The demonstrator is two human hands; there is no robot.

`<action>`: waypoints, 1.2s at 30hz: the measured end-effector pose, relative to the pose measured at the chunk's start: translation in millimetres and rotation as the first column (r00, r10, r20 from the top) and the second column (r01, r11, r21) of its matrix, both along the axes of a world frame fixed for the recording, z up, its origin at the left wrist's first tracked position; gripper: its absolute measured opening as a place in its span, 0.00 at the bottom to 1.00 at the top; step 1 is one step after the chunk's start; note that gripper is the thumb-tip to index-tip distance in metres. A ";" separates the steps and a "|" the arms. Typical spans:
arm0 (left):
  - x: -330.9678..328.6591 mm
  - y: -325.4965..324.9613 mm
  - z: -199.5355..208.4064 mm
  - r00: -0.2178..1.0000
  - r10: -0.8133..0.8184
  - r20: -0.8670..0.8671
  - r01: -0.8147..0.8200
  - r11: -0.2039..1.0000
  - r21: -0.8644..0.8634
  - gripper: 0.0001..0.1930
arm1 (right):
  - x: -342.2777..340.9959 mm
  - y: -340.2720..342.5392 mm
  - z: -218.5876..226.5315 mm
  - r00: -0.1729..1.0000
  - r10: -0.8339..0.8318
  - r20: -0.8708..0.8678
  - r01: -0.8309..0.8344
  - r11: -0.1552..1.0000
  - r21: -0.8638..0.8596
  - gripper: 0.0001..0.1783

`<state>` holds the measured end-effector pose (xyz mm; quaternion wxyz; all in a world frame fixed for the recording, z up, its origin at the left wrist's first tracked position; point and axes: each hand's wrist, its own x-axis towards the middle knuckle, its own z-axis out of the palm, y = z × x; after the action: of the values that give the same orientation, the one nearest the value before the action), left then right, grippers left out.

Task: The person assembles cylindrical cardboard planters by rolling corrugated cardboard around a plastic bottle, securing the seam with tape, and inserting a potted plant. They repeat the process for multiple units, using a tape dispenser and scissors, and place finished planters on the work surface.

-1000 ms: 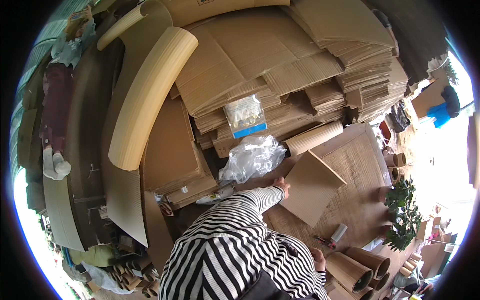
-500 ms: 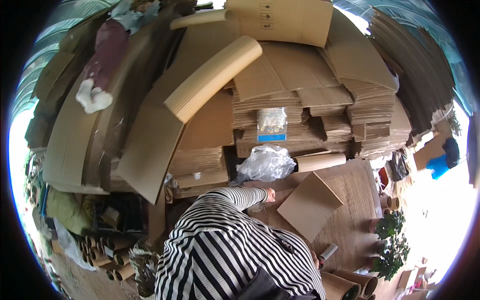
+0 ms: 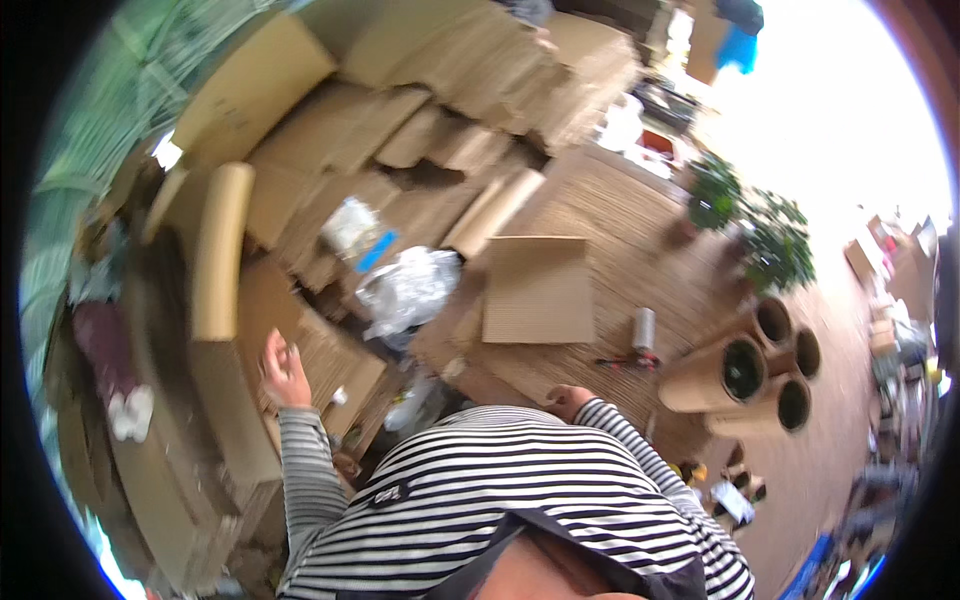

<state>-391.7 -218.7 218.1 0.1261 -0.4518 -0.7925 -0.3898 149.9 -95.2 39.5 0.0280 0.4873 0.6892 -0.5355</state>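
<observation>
My left hand [image 3: 285, 372] is raised at the left, fingers apart and holding nothing that I can see. It is beside the folded brown cardboard [image 3: 225, 400] and over a lower cardboard stack [image 3: 335, 365]. My right hand [image 3: 568, 400] is at the near edge of the wooden table [image 3: 620, 240], its fingers curled in, somewhat blurred; nothing shows in them. Beyond it a square cardboard sheet [image 3: 540, 290] lies flat on the table. To its right a tape dispenser [image 3: 643, 330] with a pale roll and red parts sits on the tabletop.
Crumpled clear plastic [image 3: 410, 290] lies at the table's left edge, near a clear packet with a blue strip [image 3: 375, 250]. Stacked cardboard [image 3: 440, 140] rises behind. Large cardboard tubes [image 3: 715, 375] stand at the right, with potted plants [image 3: 775, 245] beyond. A corrugated roll [image 3: 220, 250] leans upright at left.
The view has swung to the right. My left hand has left the table and is over the cardboard at the left, fingers spread. My right hand, mostly hidden before, now shows at the near table edge.
</observation>
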 end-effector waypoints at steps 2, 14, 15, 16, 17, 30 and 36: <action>-12.5 43.4 33.2 0.974 -0.030 0.226 -0.028 0.967 0.252 0.27 | 17.1 5.8 -40.7 0.978 -0.127 -0.166 0.130 0.991 0.009 0.24; -181.8 99.7 32.0 0.840 -0.143 0.523 -0.265 0.733 0.626 0.40 | -31.3 16.9 -24.3 0.980 0.201 -0.010 -0.180 0.898 0.402 0.12; -119.4 113.4 67.7 0.913 -0.025 0.408 -0.226 0.800 0.555 0.33 | -24.5 19.0 -21.2 0.986 0.163 0.034 -0.163 0.897 0.410 0.11; -90.2 102.6 88.1 0.913 0.030 0.408 -0.229 0.863 0.450 0.27 | -32.6 21.0 -18.4 0.984 0.176 0.042 -0.177 0.889 0.423 0.11; -83.3 97.8 79.2 0.978 0.020 0.210 -0.125 0.858 0.498 0.22 | -42.2 24.0 -16.0 0.979 0.199 0.052 -0.201 0.877 0.436 0.11; -25.8 97.5 25.7 0.886 -0.315 -0.340 0.343 0.939 0.023 0.25 | -254.6 156.6 108.9 0.730 0.149 -0.667 -0.226 0.974 -0.031 0.23; -32.7 59.9 26.3 0.903 -0.422 -0.076 0.422 0.906 -0.017 0.24 | -431.4 113.2 253.0 0.874 -0.012 -0.487 -0.062 0.989 -0.135 0.60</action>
<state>-424.4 -158.8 244.4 0.0695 -0.6273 -0.6705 -0.3901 -281.5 18.0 292.6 -0.1032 0.3248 0.6392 -0.6895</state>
